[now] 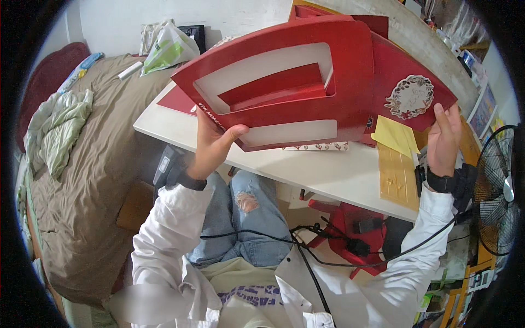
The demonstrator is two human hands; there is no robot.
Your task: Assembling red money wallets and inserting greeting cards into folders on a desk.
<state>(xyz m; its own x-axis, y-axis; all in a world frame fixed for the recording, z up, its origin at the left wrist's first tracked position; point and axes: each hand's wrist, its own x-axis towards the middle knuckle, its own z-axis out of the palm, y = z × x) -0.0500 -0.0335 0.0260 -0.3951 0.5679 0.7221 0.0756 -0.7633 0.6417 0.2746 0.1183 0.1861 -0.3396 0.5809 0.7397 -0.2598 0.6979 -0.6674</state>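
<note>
Over a white table (pixel 322 167) I hold up a red cardboard box (pixel 351 71) with two window-like openings that show white and a red strip. My left hand (pixel 216 141) grips its lower left edge, thumb in front and fingers hidden behind. At the far right, my right hand (pixel 444 136) pinches the edge of the box's red side panel, which bears a round white floral sticker (pixel 410 97). Below that panel, a pale yellow paper (pixel 396 136) overlaps a golden-yellow flat piece (pixel 396 176) at the table's right end.
A red sheet (pixel 174 99) pokes out at the table's left. To the left stands a bed with a brown cover (pixel 87 208) and a plastic bag (pixel 168 48). A black fan (pixel 495 191) is close to my right arm. Black cables (pixel 262 236) cross my lap toward a red stool (pixel 350 235).
</note>
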